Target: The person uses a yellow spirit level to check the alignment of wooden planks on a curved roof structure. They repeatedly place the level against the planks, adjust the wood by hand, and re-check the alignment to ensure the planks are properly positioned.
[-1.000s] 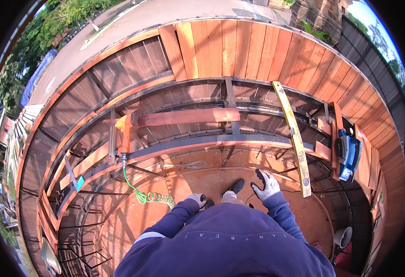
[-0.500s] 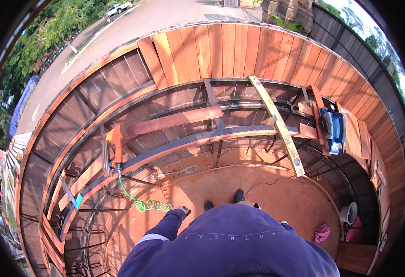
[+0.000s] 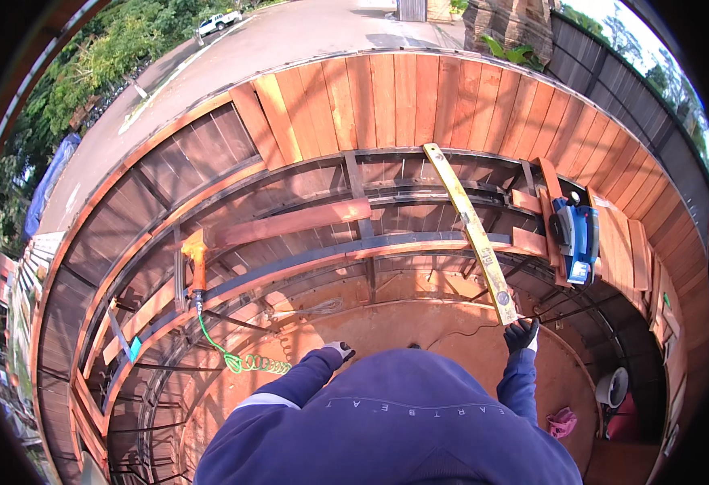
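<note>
A long yellow spirit level lies aslant across the curved seat frame, its far end at the slatted backrest. At its near end is my right hand in a dark glove, fingers closed on the tip. My left hand, also gloved, hangs low in front of my body, near a coiled green air hose; its fingers are too small to make out. That hose runs up to an orange air nailer resting on the frame at left. A reddish board lies beside the nailer.
A blue belt sander sits on boards at the right. Upright wooden slats line the far backrest. Open dark framing curves round the left. A white bucket and a pink cloth are at lower right.
My right hand has come into view and reached the spirit level's near end. My left hand has moved slightly right and up. The whole view has shifted a little.
</note>
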`<state>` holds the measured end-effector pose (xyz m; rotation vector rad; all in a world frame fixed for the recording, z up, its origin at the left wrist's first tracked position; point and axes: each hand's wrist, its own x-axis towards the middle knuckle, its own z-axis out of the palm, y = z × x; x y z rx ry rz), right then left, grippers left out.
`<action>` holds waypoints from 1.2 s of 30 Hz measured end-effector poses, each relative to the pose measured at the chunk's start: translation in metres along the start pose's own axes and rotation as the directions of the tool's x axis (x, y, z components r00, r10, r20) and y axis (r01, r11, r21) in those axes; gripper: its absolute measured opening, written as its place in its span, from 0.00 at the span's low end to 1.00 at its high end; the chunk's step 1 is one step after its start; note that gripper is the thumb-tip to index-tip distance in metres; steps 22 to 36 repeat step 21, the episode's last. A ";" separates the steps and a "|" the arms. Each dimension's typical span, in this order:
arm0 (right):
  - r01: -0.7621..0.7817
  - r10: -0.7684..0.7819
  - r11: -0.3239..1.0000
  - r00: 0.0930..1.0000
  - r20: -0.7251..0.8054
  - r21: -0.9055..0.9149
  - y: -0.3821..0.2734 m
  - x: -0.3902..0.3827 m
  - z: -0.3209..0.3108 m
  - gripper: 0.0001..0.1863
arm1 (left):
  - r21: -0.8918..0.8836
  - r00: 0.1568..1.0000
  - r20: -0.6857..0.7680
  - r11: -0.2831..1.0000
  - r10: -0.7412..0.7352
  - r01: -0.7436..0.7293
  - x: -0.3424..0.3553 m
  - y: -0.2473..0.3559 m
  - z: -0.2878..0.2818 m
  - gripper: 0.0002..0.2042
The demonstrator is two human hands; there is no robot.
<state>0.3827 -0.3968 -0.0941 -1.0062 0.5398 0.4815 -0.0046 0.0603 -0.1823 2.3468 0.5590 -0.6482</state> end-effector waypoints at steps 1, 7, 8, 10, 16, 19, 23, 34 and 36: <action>0.046 -0.037 0.996 0.992 0.122 -0.073 -0.018 0.006 0.008 0.39 | -0.013 1.000 -0.005 1.000 0.017 -0.017 0.001 -0.002 0.002 0.21; 0.629 -0.285 -0.085 0.728 0.623 -0.773 -0.047 -0.057 0.134 0.55 | -0.043 0.978 0.035 0.977 -0.207 0.208 -0.009 -0.021 0.026 0.23; 0.588 -0.283 -0.184 0.736 0.615 -0.788 -0.038 -0.052 0.135 0.57 | -0.045 0.969 0.053 0.969 -0.242 0.244 -0.009 -0.021 0.024 0.23; 0.425 -0.229 -0.303 0.837 0.498 -0.853 -0.026 -0.057 0.162 0.59 | -0.102 0.952 0.039 0.947 -0.304 0.306 -0.019 -0.020 0.028 0.24; 0.673 -0.296 -0.157 0.666 0.685 -0.723 -0.001 -0.079 0.130 0.50 | -0.332 0.905 -0.005 0.854 -0.426 0.400 -0.053 0.002 0.044 0.22; 0.857 -0.164 -0.065 0.497 0.852 -0.512 0.006 -0.099 0.156 0.49 | -0.329 0.878 0.038 0.823 -0.478 0.463 -0.073 0.014 0.062 0.22; 0.865 0.003 -0.049 0.500 0.866 -0.499 0.012 -0.110 0.197 0.50 | -0.329 0.861 0.052 0.805 -0.506 0.493 -0.084 0.025 0.072 0.22; 0.865 0.003 -0.049 0.500 0.866 -0.499 0.012 -0.110 0.197 0.50 | -0.329 0.861 0.052 0.805 -0.506 0.493 -0.084 0.025 0.072 0.22; 0.865 0.003 -0.049 0.500 0.866 -0.499 0.012 -0.110 0.197 0.50 | -0.329 0.861 0.052 0.805 -0.506 0.493 -0.084 0.025 0.072 0.22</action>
